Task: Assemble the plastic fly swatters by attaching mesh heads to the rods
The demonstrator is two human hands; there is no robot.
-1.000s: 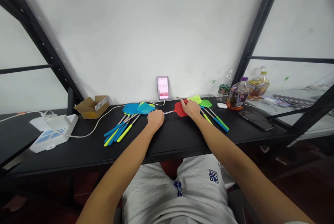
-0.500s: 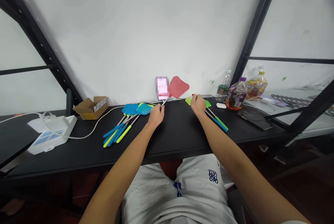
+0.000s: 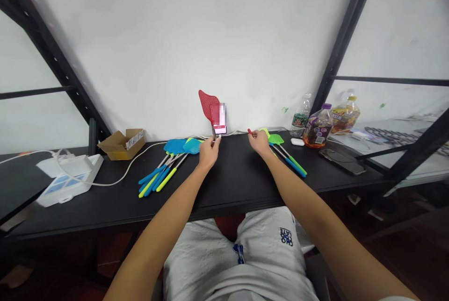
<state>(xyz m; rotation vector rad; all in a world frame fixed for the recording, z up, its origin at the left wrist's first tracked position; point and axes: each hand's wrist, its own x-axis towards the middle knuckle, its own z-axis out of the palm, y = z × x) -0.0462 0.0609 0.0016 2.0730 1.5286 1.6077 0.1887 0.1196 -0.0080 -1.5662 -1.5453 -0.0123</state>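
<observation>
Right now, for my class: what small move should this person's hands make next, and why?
Probably bring the right hand with its small red piece toward the left hand. The left hand grips the upright red fly swatter by its metal shaft, the colours match, and the blue-handled swatters lying nearby have coloured grips.
</observation>
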